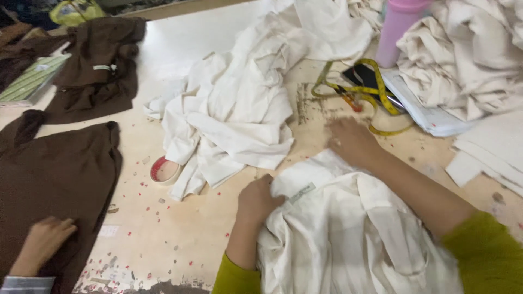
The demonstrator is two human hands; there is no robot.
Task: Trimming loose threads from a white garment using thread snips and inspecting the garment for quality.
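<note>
The left hand [257,198] gripped the near edge of a cream garment [348,234], fingers [268,181] curled shut on the fabric beside a small grey label [301,193]. The right hand [351,141] pressed down at the garment's far edge, blurred, so whether its fingers pinched cloth or lay flat, nobody could tell. That garment lay bunched on the desk [180,228], right in front of the person. Beyond it sat a crumpled pile of cream cloth [234,109], with a roll of red tape [164,170] at its left edge. A yellow measuring tape [376,87] looped near a pink bottle [397,30]. At far left, another person's hand [46,239] rested on a brown cloth [54,174].
</note>
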